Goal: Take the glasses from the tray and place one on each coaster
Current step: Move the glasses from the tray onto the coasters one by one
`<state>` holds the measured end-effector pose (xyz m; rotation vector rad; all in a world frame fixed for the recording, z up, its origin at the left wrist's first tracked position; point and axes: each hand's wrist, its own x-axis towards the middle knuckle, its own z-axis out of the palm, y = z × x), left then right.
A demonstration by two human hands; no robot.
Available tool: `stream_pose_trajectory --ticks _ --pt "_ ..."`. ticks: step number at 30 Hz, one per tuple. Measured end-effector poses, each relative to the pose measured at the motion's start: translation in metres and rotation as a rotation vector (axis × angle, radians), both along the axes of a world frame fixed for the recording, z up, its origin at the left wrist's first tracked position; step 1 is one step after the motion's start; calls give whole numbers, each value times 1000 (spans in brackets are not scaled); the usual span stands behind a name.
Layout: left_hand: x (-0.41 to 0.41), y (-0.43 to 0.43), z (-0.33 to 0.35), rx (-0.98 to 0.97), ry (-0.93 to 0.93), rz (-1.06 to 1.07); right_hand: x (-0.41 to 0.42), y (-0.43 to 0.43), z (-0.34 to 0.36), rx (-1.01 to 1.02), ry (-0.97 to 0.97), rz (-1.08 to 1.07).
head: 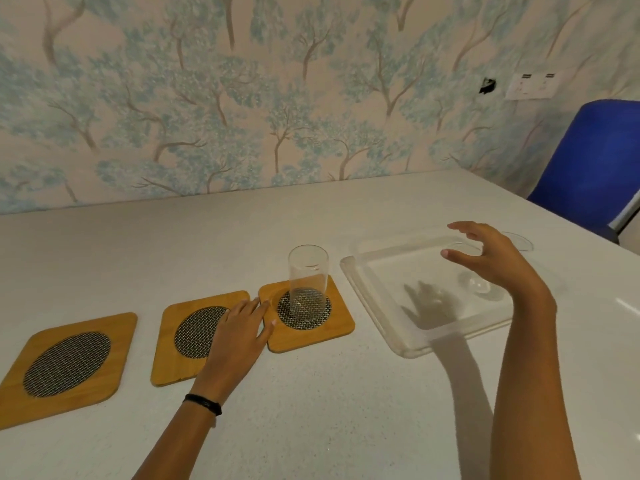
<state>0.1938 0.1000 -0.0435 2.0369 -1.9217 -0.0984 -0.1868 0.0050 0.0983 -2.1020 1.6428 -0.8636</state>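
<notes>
— Head view: where are the hands?
— Left hand (242,327) lies flat on the middle coaster (201,336), grip released; right hand (491,258) hovers spread, empty, over the clear tray (377,306).
— And the glasses?
— One clear glass (308,278) stands upright on the right coaster (306,313); another (479,284) stands in the tray.

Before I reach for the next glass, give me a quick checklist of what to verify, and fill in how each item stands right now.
1. First glass upright on the right coaster: ok.
2. Middle coaster free to take a glass: not ok, the left hand lies on it.
3. Left coaster free: ok.
4. Right hand open and empty above the tray: ok.
5. Next glass standing in the tray under that hand: ok, though it is faint.
6. How many glasses remain in the tray: cannot tell, clear glass against clear tray.
</notes>
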Motion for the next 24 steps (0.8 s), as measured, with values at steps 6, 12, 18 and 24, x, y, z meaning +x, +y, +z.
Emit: stream_pose_trajectory --ticks 6,12,18,24 --pt "-3 3 5 -7 1 0 -11 -9 -14 134 25 -46" --pt "-6 6 8 0 -6 12 -12 -13 -21 138 -6 -77" --pt "-6 9 14 29 27 -14 -11 -15 -23 92 -89 -110" --pt "-1 16 20 36 40 -38 -9 -10 -19 47 -186 -84"
